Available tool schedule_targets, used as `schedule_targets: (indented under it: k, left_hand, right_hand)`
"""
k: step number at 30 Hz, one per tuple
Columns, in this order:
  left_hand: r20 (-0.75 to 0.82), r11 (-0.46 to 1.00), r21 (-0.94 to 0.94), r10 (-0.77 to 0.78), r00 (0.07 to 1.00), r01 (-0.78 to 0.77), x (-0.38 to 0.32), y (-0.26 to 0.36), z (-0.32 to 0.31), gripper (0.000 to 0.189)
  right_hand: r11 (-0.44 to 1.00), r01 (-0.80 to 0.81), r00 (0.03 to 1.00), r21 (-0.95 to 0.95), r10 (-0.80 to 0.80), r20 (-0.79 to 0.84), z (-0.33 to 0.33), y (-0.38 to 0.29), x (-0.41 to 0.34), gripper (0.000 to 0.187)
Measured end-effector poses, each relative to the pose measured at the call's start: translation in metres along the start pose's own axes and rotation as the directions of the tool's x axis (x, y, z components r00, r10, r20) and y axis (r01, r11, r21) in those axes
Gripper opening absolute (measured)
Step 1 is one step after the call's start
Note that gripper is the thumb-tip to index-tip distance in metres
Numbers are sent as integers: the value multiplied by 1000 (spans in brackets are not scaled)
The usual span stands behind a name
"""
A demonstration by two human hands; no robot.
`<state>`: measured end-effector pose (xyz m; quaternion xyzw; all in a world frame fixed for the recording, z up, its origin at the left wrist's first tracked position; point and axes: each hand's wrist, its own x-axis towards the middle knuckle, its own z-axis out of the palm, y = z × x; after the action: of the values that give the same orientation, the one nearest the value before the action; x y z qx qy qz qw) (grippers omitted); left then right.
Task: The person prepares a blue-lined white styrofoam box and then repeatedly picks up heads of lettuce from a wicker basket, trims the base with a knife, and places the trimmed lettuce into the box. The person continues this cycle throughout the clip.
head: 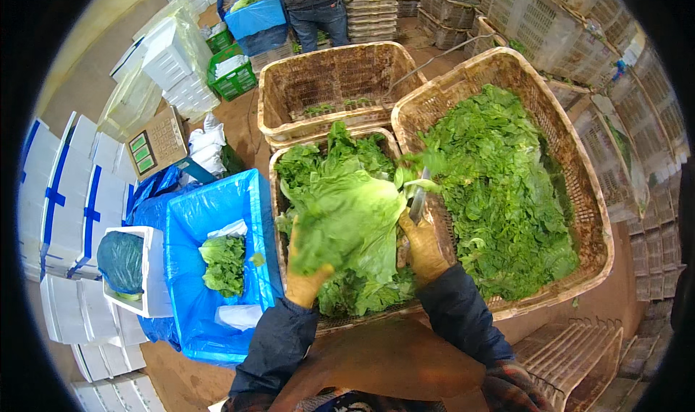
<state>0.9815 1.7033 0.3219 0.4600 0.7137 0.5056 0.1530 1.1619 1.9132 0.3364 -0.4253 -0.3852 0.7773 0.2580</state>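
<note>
A head of leafy green lettuce (353, 216) is in my left hand (307, 284), which wears a yellow glove. Its leaves hide most of my fingers, and its pale cut end points right. In my right hand (426, 249), also gloved, is a knife (418, 203) with its metal blade beside the stem. Loose leaves near the blade are blurred. Beneath both hands stands a plastic crate (276, 178) holding more lettuce. On the right, a larger brown-stained crate (589, 216) contains a deep heap of loose leaves (499, 206).
At left, a blue-lined box (182, 260) holds one lettuce and white paper. Beside it, a white foam box (157, 271) contains a dark wrapped bundle. Another stained crate (336, 81) with leaf scraps stands behind. A person (315, 10) is at the back, near stacked crates (372, 18).
</note>
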Motion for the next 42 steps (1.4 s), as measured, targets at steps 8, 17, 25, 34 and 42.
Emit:
schedule_targets:
  k: [8,17,25,34,42]
  left_hand:
    - [-457,952,-121,-306,836,282,10,-67,-69,52]
    - [-352,966,-197,-228,908,166,19,-56,-94,52]
    - [-466,846,-400,-519,717,353,-3,-61,-79,67]
    - [363,-288,-921,-393,845,262,2,-35,-1,58]
    - [407,-302,-904,-385,828,303,29,-30,12,60]
  right_hand:
    - [836,166,949,-523,9,315,-8,-21,-6,24]
    - [570,561,804,-601,-200,560,46,-23,36,54]
    - [960,229,973,-160,-227,34,46,-31,26,23]
    - [600,364,931,-712,-260,256,22,-35,40,83]
    - [888,404,860,-219,-287,423,50,-44,14,28]
